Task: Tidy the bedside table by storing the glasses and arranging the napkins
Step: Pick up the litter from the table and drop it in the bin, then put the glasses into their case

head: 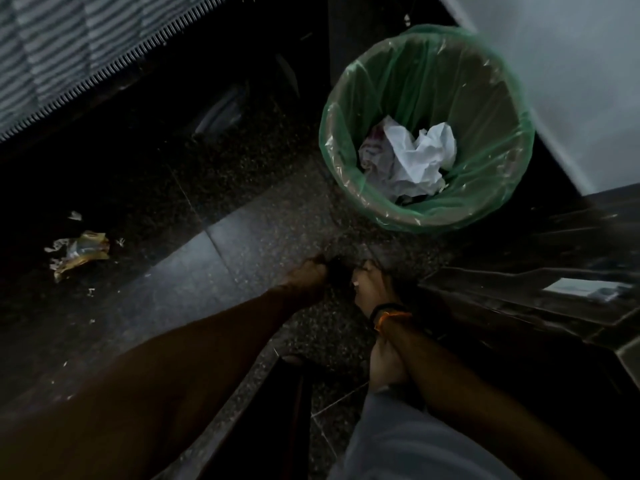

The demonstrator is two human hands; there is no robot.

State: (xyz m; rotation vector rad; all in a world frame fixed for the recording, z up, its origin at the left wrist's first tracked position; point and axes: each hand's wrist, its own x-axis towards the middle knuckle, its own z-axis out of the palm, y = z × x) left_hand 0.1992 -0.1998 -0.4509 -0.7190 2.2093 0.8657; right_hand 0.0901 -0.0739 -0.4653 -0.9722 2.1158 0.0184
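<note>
The view is dim and looks down at a speckled floor. My left hand (309, 273) and my right hand (369, 285) meet low over the floor, fingers curled on a small dark object (337, 274) between them; it is too dark to tell what it is. A tiny white spot shows at my right fingers. Crumpled white napkins (417, 155) lie inside a round bin with a green liner (346, 98) just beyond my hands. No glasses can be made out.
A torn yellowish wrapper and scraps (79, 251) lie on the floor at the left. A bed with a striped sheet (69, 46) fills the upper left. Dark furniture (540, 299) stands at the right, a pale wall (571, 81) behind the bin. My foot (384, 367) is below my right wrist.
</note>
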